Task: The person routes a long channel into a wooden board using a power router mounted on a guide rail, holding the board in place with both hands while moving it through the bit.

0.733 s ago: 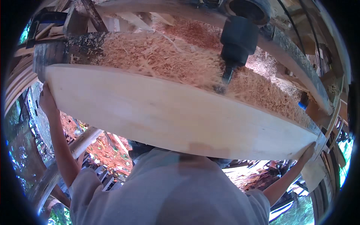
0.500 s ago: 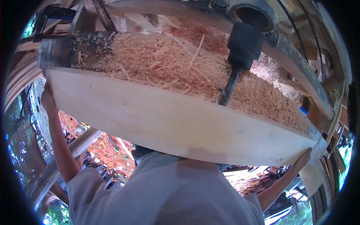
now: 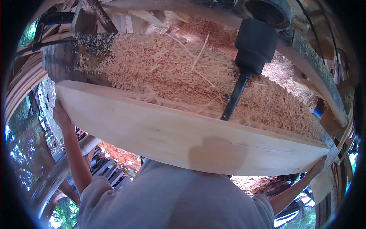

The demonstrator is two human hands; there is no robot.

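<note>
- The worktop [image 3: 57,63] is the biggest thing. It lies just past both hands, and it may be there to give the wood a firm place to rest.
- The pale board [image 3: 152,124] is next. It goes all the way from one hand to the other, with its wide side showing. One long edge is toward the worktop and the other is by the person's shirt [image 3: 167,198].
- A thick coat of wood chips [image 3: 164,66] covers the worktop past the hands. The chips have probably dropped there from cut wood.
- The black chuck [image 3: 256,44] hangs past the board, between the hands but nearer the right one. It looks made to grip the bit tight.
- The left hand [image 3: 62,114] is bent around the board's left end and has hold of it. I cannot tell how far its fingers curl.
- The right hand [image 3: 317,168] has hold of the right end, low at the corner. Its fingers are partly hidden too. With a hand at each end, the long board likely stays steady.
- The dark drill bit [image 3: 235,98] is the thinnest. It points down from the chuck to the board's far edge, between the hands. I cannot tell if it is inside the wood.
</note>
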